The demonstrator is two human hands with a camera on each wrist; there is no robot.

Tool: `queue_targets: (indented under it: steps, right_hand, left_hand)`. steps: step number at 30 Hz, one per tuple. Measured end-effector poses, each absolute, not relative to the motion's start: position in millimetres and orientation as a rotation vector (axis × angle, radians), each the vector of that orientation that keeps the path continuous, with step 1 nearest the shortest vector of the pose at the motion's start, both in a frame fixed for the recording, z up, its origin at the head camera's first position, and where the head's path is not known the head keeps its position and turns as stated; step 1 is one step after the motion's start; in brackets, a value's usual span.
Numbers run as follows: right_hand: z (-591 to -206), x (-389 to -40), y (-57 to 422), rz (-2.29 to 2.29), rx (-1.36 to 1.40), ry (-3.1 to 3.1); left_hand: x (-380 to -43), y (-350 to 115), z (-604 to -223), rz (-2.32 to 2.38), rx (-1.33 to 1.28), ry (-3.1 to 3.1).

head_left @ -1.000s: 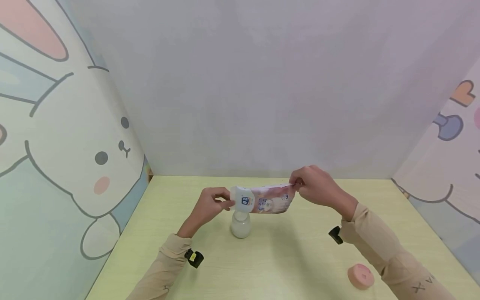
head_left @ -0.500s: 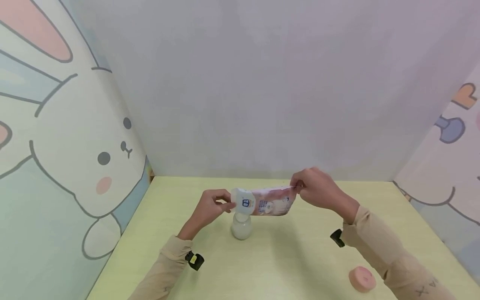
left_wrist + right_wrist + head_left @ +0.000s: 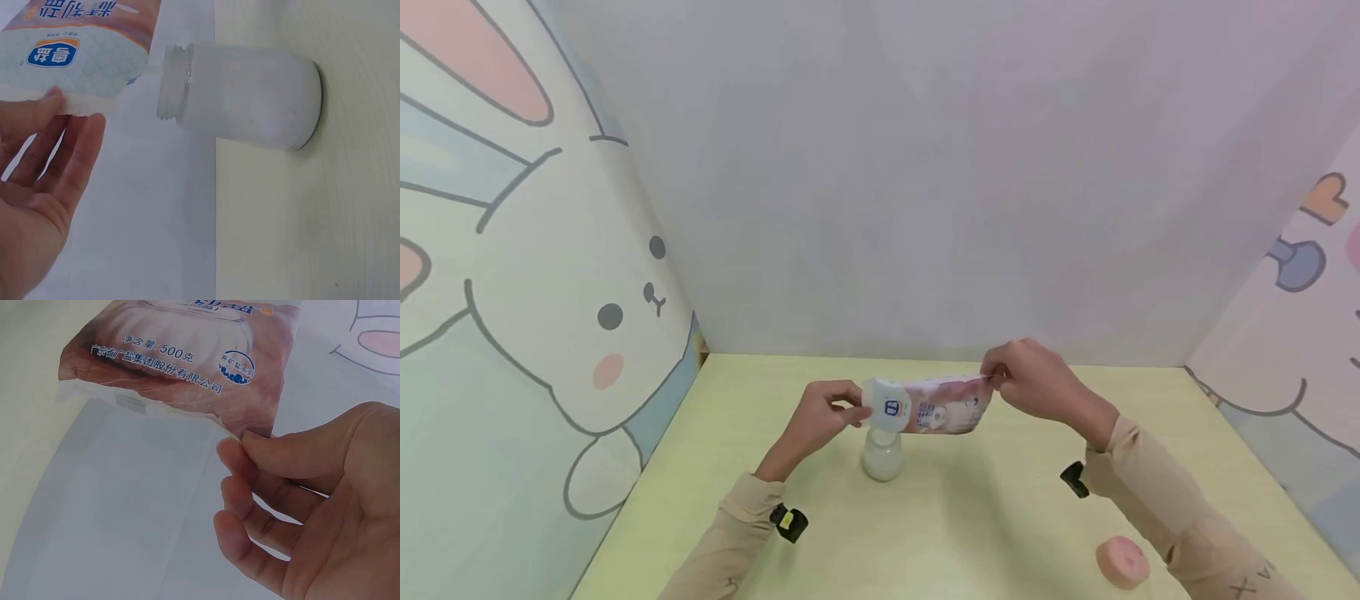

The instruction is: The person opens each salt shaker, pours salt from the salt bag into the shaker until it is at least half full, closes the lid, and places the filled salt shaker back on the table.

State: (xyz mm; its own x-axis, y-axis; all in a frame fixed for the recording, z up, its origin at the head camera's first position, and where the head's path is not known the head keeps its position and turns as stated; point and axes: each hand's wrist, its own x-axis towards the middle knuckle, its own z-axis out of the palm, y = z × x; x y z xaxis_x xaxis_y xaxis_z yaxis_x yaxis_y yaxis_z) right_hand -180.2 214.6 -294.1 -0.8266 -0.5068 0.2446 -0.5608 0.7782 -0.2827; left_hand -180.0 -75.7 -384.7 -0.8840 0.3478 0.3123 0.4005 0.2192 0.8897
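Note:
A salt bag (image 3: 942, 408), pinkish brown and white with blue lettering, is held on its side above the table. My left hand (image 3: 822, 414) pinches the bag's white end between thumb and fingers. At its other end, my right hand (image 3: 1030, 377) pinches a corner of the bag, as the right wrist view also shows close up. Below the white end stands an upright glass jar (image 3: 250, 94) with a threaded, lidless mouth and white contents. One corner of the bag comes right at the jar's mouth, with a white patch between them in the left wrist view.
A round pink lid (image 3: 1123, 562) lies on the pale yellow table (image 3: 880, 550) near the right forearm. A grey-white wall (image 3: 925, 183) rises behind the table, and cartoon-printed panels (image 3: 580, 275) stand on both sides.
The head view has shifted slightly. Both hands keep their hold on the salt bag over the jar, with little visible movement.

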Motion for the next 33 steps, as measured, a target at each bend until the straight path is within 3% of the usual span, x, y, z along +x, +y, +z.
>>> queue_targets:
  steps: [33]
  right_hand:
    - [-292.5, -178.2, 212.9, 0.534, 0.851, -2.83]
  left_hand:
    - [-180.7, -75.7, -387.3, -1.804, -0.738, -2.41]
